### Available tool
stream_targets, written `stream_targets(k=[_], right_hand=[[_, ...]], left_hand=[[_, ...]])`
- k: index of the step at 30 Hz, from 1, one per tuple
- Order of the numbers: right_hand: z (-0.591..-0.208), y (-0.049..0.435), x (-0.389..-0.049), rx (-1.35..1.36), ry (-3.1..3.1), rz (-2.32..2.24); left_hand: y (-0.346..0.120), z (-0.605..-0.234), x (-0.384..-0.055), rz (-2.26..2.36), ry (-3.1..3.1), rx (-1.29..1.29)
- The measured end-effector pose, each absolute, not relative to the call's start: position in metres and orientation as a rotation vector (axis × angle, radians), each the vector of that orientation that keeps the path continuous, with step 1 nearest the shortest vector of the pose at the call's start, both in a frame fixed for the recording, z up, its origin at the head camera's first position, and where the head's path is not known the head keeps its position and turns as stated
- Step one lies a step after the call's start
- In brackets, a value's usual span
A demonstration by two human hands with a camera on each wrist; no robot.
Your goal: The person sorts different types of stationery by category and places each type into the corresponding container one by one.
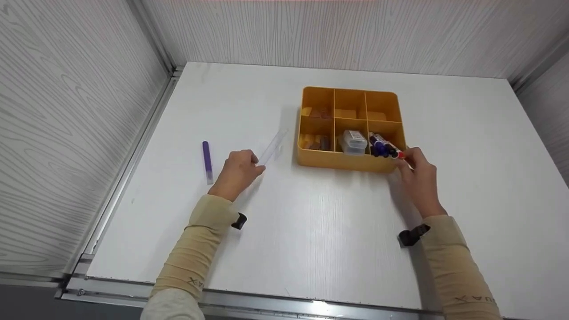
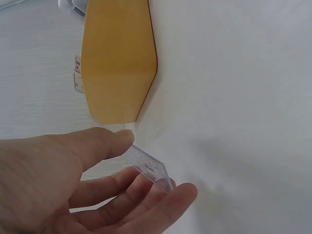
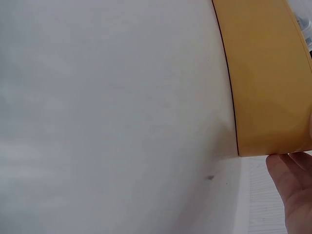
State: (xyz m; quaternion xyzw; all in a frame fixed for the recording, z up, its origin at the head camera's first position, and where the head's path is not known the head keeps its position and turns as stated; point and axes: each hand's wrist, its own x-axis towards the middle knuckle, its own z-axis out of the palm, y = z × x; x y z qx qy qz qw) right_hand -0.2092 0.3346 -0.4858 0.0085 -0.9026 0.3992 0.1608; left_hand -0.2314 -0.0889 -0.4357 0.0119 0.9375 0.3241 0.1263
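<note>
My left hand (image 1: pixel 238 173) holds a clear plastic ruler (image 1: pixel 273 146) between thumb and fingers, slanting up toward the box. In the left wrist view the ruler's near end (image 2: pixel 146 165) carries fine print. At the near right corner of a yellow divided box (image 1: pixel 346 161), my right hand (image 1: pixel 418 180) grips the wall, thumb in front and fingers along the side. Several markers (image 1: pixel 383 146) lean in the compartment beside that hand. Fingertips (image 3: pixel 278 165) press against the box's side in the right wrist view.
A purple pen (image 1: pixel 207 159) with a clear end lies left of my left hand. Clear plastic cases (image 1: pixel 354 140) stand in the box's front middle compartment. Small brownish blocks (image 1: pixel 319 143) sit in the left compartments. Wood-grain panels (image 1: pixel 311 35) wall in the white table (image 1: pixel 284 249).
</note>
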Motion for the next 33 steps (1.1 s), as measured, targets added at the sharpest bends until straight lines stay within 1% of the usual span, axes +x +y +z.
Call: stream_targets(k=[8, 15, 20, 26, 33], right_hand=[[-0.484, 0.335, -0.211, -0.007, -2.602, 1.161], [-0.485, 0.334, -0.211, -0.015, -2.6, 1.166], [-0.487, 0.334, -0.209, 0.016, -2.569, 1.15], [-0.486, 0.333, -0.21, -0.01, -2.59, 1.156], [-0.485, 0.333, -0.211, -0.034, -2.605, 1.179]], left_hand=[[-0.083, -0.417, -0.244, 1.039, 2.825, 0.132], [-0.066, -0.403, -0.255, 1.088, 2.849, 0.199], [-0.051, -0.394, -0.265, 0.972, 2.921, 0.31], [-0.036, -0.382, -0.279, 0.807, 3.025, 0.454], [-0.022, -0.37, -0.295, 0.675, 2.987, 0.458]])
